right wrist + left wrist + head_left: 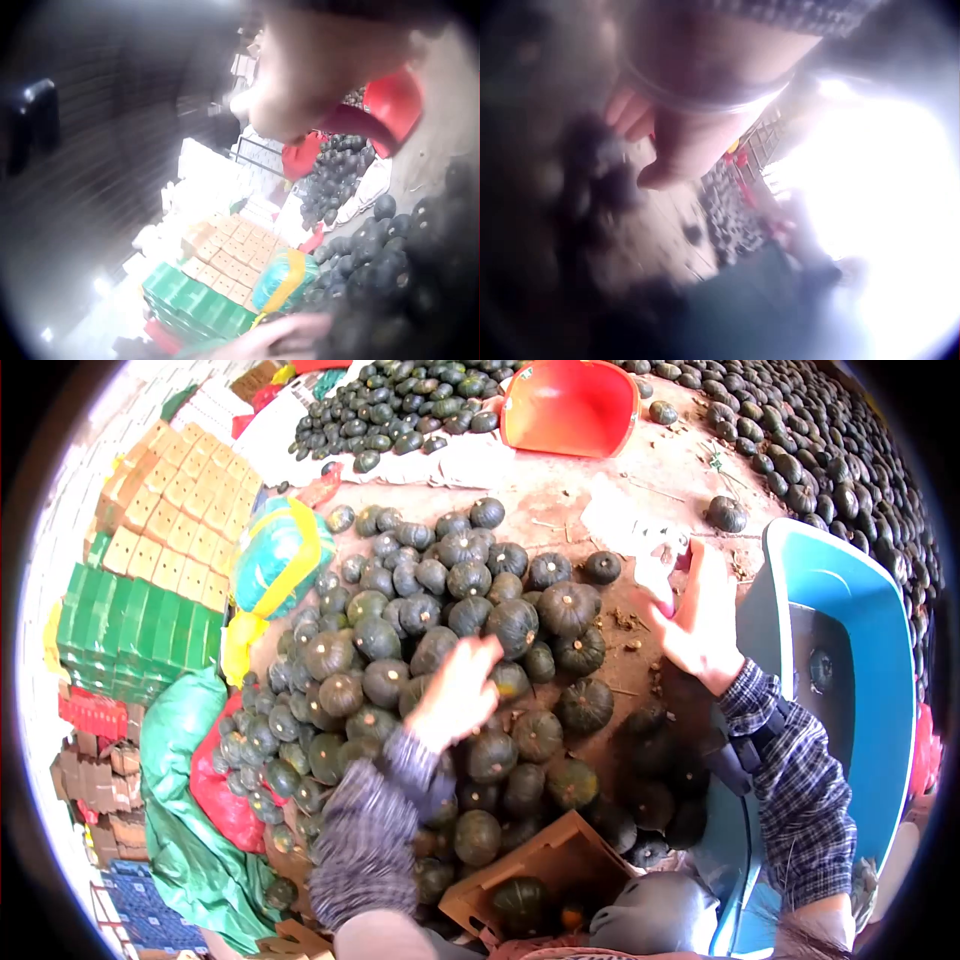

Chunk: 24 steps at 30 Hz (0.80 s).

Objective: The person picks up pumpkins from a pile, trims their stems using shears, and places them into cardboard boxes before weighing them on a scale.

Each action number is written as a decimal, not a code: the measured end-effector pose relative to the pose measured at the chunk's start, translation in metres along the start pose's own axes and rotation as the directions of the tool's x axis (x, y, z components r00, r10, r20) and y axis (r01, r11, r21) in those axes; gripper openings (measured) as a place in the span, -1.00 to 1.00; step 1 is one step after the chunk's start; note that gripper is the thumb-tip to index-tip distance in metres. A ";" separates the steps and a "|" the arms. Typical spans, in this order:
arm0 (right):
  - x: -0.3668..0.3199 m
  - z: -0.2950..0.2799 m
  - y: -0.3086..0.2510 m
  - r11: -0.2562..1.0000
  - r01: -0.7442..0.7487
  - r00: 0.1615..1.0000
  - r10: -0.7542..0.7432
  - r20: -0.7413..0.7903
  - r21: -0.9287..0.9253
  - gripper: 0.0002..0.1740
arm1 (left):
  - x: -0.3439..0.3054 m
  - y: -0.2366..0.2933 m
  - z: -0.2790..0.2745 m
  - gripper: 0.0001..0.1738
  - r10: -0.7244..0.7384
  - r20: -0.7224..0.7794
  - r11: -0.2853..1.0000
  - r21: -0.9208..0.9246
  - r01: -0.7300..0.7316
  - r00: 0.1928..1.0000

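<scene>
Dark green pumpkins (375, 638) lie heaped on the floor in front of the person. Blurred, the left hand (460, 695) is over the heap, fingertips overlapping a pumpkin (512, 628) in the head view. In the left wrist view the left hand (679, 146) has its thumb apart from its fingers, with nothing seen between them. To the right, the right hand (703, 625) is raised beside the blue tub (778, 595), thumb and fingers spread. The right wrist view shows the right hand (300, 90) large and blurred.
An open cardboard box (470, 905) with pumpkins stands near the person's lap. A red tub (570, 410) lies at the back, between more pumpkin piles (390, 405). Stacked cartons (175, 510), green boxes (130, 625) and a green sheet (185, 760) line the left side.
</scene>
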State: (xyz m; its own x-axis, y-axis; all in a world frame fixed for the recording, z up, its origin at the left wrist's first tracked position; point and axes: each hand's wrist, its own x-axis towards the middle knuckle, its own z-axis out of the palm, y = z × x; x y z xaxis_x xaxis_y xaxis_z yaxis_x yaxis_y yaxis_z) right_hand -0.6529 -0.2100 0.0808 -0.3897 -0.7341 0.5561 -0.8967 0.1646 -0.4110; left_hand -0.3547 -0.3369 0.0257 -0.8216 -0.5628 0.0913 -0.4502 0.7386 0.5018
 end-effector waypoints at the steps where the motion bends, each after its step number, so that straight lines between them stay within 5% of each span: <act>1: 0.001 -0.002 0.005 0.998 0.062 0.998 -0.061 0.018 -0.023 -0.22 | 0.029 -0.043 0.010 -0.16 -0.014 -0.092 0.965 0.259 0.037 0.996; 3: 0.004 0.003 0.013 0.988 0.101 0.992 -0.091 0.083 -0.116 -0.16 | 0.083 -0.089 0.014 -0.02 -0.279 0.042 0.914 0.317 0.252 0.959; 4: 0.006 0.005 0.015 0.980 0.136 0.989 -0.126 0.076 -0.145 -0.12 | 0.101 -0.093 0.015 -0.06 -0.326 0.157 0.941 0.151 0.303 0.932; 6: 0.007 0.006 0.016 0.972 0.129 0.987 -0.107 0.120 -0.197 -0.09 | 0.110 -0.089 0.041 -0.29 -0.457 0.183 0.828 0.447 0.340 0.871; 9: 0.006 0.006 0.018 0.961 0.099 0.979 -0.047 0.200 -0.260 -0.06 | 0.120 -0.102 0.079 -0.71 -0.474 -0.100 0.633 0.651 0.418 0.875; 11: 0.007 0.004 0.015 0.952 0.116 0.972 -0.050 0.230 -0.285 -0.08 | 0.115 -0.101 0.069 -0.39 -0.538 0.050 0.730 0.527 0.435 0.841; 13: 0.007 0.005 0.017 0.954 0.121 0.974 -0.060 0.219 -0.276 -0.09 | 0.110 -0.095 0.063 -0.08 -0.472 0.148 0.786 0.516 0.339 0.869; 16: 0.007 0.003 0.018 0.956 0.107 0.977 -0.050 0.208 -0.274 -0.11 | 0.073 -0.064 0.046 -0.18 -0.178 0.066 0.902 0.410 0.136 0.982; 19: 0.008 0.004 0.020 0.954 0.081 0.975 -0.016 0.221 -0.287 -0.10 | -0.004 0.020 -0.001 -0.35 -0.060 0.160 0.996 -0.061 0.070 0.985; 21: 0.007 0.007 0.020 0.949 0.087 0.973 -0.016 0.231 -0.302 -0.11 | -0.065 0.052 -0.007 -0.40 0.163 0.422 0.950 -0.312 -0.025 0.892; 23: 0.006 0.010 0.020 0.952 0.107 0.978 -0.049 0.203 -0.287 -0.16 | -0.133 0.081 0.002 -0.22 0.118 0.856 0.972 -0.204 0.119 0.503; 24: 0.006 0.011 0.019 0.953 0.105 0.980 -0.052 0.191 -0.283 -0.20 | -0.163 0.100 0.005 -0.20 0.130 0.892 0.972 -0.200 0.120 0.432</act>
State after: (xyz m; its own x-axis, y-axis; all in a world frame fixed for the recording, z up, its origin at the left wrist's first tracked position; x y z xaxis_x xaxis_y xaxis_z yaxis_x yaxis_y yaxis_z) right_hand -0.6696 -0.2185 0.0689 -0.2956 -0.8538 0.4286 -0.9553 0.2659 -0.1292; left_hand -0.2678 -0.1696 0.0563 -0.7258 0.1841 -0.6628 -0.4663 0.5767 0.6708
